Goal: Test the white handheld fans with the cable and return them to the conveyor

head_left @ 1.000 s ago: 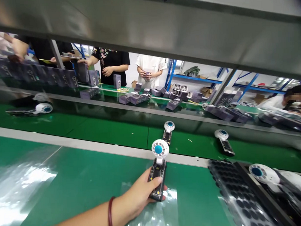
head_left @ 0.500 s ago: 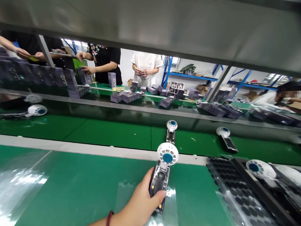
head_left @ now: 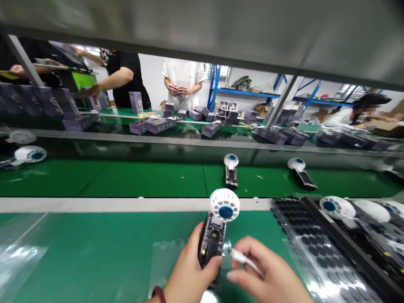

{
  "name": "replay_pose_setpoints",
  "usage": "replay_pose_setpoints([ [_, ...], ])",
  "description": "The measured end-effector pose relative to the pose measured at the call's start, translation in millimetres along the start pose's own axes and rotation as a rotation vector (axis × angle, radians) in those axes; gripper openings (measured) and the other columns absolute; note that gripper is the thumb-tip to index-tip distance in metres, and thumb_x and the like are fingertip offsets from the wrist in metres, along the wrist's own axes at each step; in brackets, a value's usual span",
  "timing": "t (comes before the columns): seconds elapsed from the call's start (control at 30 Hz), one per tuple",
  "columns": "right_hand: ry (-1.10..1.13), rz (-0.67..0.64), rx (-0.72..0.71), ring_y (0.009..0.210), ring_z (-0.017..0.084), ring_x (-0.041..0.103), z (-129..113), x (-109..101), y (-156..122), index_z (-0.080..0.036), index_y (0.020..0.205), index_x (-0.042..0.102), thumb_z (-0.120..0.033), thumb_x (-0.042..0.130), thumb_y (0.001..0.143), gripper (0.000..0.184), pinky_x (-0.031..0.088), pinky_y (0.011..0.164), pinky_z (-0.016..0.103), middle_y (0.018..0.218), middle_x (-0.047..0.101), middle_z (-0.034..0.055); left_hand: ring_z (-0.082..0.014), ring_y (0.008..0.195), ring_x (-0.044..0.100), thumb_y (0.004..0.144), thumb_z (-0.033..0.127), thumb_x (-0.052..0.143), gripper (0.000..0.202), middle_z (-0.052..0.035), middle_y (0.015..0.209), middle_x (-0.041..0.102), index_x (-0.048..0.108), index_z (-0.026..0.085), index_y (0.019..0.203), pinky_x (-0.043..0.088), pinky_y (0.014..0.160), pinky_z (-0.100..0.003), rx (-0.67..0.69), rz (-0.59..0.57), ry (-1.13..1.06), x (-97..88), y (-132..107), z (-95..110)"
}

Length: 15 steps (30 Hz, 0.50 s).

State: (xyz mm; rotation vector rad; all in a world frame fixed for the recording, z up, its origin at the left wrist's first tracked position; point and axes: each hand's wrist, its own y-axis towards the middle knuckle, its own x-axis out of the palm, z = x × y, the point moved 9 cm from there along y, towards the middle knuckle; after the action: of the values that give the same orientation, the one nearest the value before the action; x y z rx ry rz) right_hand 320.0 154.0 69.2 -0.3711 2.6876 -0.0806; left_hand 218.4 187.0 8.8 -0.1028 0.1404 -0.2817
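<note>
My left hand [head_left: 196, 266] is wrapped round the black, clear-cased body of a small handheld fan [head_left: 213, 239]. Its round white head with a blue centre points up and away from me. Close to the right side of that body, my right hand [head_left: 262, 268] pinches a white cable plug [head_left: 239, 256] between thumb and fingers. The plug tip is slightly blurred and looks just apart from the fan. Part of the fan's lower body is hidden behind my left thumb.
A sheet of black round stickers [head_left: 318, 253] lies at the right, beside a black tray [head_left: 354, 248] of more fans. Beyond the pale ledge [head_left: 107, 205], other fans lie on the green belt [head_left: 163, 175]. Purple boxes [head_left: 161, 124] and several co-workers are across. A metal shelf [head_left: 198, 32] hangs overhead.
My right hand has come into view from the right with the white cable plug. My left hand still holds the fan in nearly the same place. The view has shifted slightly.
</note>
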Motion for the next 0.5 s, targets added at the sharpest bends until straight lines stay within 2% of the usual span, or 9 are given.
replay_pose_setpoints([
  [0.1, 0.333, 0.166, 0.001, 0.068, 0.013, 0.05, -9, -20, 25, -0.021, 0.069, 0.047, -0.015, 0.055, 0.065, 0.011, 0.039, 0.062, 0.02, 0.067, 0.051, -0.0054, -0.022, 0.117, 0.038, 0.066, 0.022, 0.054, 0.064, -0.0088, 0.128, 0.042, 0.029, 0.016, 0.125, 0.03, 0.097, -0.029, -0.022, -0.018, 0.056, 1.8, 2, -2],
  [0.23, 0.374, 0.273, -0.051, 0.062, 0.01, 0.043, -20, -31, 46, -0.02, 0.067, 0.046, -0.017, 0.057, 0.066, 0.011, 0.033, 0.06, 0.018, 0.064, 0.046, -0.0077, -0.0226, 0.121, 0.032, 0.065, 0.024, 0.053, 0.069, -0.0109, 0.133, 0.035, 0.025, 0.012, 0.127, 0.025, 0.101, -0.031, -0.052, -0.022, 0.126, 2.7, -1, -8],
  [0.37, 0.371, 0.25, -0.057, 0.06, 0.01, 0.043, -16, -37, 55, -0.019, 0.069, 0.046, -0.018, 0.056, 0.068, 0.01, 0.032, 0.059, 0.019, 0.064, 0.047, -0.0077, -0.0222, 0.121, 0.034, 0.064, 0.024, 0.052, 0.065, -0.0106, 0.131, 0.039, 0.03, 0.013, 0.124, 0.025, 0.1, -0.03, 0.017, 0.032, 0.095, -0.4, -5, -2],
  [0.5, 0.35, 0.14, -0.03, 0.066, 0.013, 0.046, -7, -24, 50, -0.017, 0.066, 0.05, -0.013, 0.055, 0.066, 0.006, 0.034, 0.063, 0.021, 0.066, 0.051, -0.0046, -0.0224, 0.117, 0.039, 0.063, 0.027, 0.051, 0.066, -0.0119, 0.13, 0.041, 0.028, 0.013, 0.124, 0.031, 0.096, -0.03, -0.01, 0.074, 0.083, -3.6, -6, 0],
])
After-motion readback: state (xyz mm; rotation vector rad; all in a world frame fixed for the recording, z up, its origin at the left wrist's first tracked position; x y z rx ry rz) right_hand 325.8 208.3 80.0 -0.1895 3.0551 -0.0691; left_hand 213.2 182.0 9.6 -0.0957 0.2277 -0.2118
